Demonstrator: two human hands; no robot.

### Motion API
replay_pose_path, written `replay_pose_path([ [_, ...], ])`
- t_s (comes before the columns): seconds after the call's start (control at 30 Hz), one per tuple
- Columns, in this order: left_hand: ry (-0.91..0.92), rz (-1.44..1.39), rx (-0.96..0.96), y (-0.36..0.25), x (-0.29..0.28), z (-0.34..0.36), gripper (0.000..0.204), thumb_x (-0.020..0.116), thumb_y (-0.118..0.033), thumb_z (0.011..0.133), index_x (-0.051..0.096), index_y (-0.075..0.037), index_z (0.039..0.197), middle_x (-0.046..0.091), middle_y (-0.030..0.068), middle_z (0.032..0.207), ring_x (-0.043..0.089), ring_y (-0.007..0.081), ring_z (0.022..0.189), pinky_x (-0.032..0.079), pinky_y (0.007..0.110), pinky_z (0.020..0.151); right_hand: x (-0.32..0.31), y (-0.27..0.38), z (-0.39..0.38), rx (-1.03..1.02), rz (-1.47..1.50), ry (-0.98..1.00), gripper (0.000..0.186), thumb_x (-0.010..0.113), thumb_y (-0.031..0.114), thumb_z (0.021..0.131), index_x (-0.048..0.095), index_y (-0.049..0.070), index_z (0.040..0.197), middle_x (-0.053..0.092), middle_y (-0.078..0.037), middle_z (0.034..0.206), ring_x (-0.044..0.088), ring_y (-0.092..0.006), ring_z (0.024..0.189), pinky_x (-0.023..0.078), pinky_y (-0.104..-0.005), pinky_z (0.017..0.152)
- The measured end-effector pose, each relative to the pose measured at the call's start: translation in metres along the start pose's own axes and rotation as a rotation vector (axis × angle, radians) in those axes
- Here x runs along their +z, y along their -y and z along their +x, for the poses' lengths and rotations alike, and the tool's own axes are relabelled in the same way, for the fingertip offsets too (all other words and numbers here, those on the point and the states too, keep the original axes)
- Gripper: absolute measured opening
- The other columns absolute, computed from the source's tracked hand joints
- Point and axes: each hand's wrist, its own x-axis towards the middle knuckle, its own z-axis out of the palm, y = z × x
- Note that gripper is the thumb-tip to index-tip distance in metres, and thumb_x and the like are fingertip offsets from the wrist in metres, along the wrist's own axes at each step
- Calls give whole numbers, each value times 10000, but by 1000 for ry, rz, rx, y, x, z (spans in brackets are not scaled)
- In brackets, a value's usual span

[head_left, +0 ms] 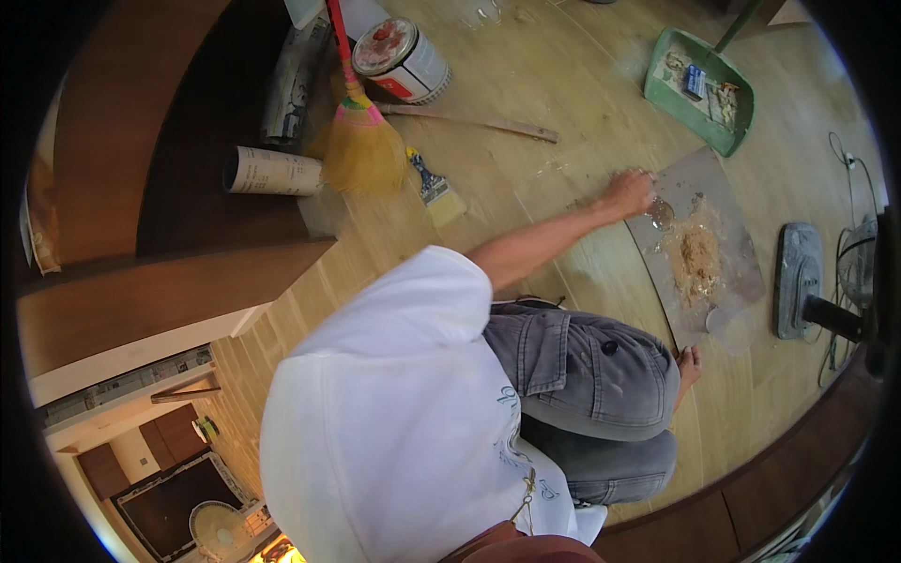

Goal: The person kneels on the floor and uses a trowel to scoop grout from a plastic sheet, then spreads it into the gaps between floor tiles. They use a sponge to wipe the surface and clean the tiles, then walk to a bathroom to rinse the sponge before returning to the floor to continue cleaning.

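Tilting the grey sheet (690, 174) could spill brown debris (697, 255) past its edge, the left hand (633, 193) curled, the right hand (690, 366) part-hidden, neither grip clear.

A powder heap (697, 255) lay on a sheet (738, 230) right of centre; above sat a dustpan (728, 138); at upper left, a can (410, 73) stood beside a broom (364, 150).

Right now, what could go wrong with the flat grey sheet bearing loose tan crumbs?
If the left hand shifts the flat grey sheet, the loose tan crumbs could spill onto the pale wood-look floor. The broad green dustpan near the sheet's corner might be knocked, scattering its debris.
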Motion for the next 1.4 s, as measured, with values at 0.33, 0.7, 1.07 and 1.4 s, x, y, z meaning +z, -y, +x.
replay_pose_path([
  [0.33, 25, 537, -71, 173, -183, -52, 423, 664, -197, 867, 625, -112, 1279, 609, 125, 1270, 533, 334, 1253, 438, 552, 1019, -77, 12, -67, -20, -283, -197, 353, 615, 51, 950, 613, -55, 1286, 686, -98, 1078, 652, -145, 834, 522, -248, 687],
  [0.7, 188, 572, 273, 222, -221, -97, 284, 659, -110, 890, 653, -93, 1173, 621, 109, 1221, 554, 316, 1224, 452, 468, 1034, -111, -44, -115, 0, -194, -211, 349, 612, 60, 951, 617, -47, 1283, 686, -104, 1085, 653, -154, 844, 526, -259, 704],
  [1.07, 467, 423, -20, 220, -311, -335, 303, 645, -151, 913, 643, -64, 1203, 618, 157, 1238, 563, 345, 1211, 445, 441, 1044, -141, -61, -156, -4, -194, -299, 346, 609, 68, 952, 621, -38, 1280, 686, -111, 1091, 654, -163, 853, 530, -271, 720],
  [1.4, -316, -36, -831, 253, -164, -242, 848, 794, -513, 753, 558, 40, 1351, 655, 234, 1286, 635, 381, 1177, 500, 421, 1009, -140, -21, -23, -482, -209, -545, 343, 607, 76, 952, 625, -30, 1278, 686, -117, 1098, 655, -171, 862, 533, -281, 735],
])
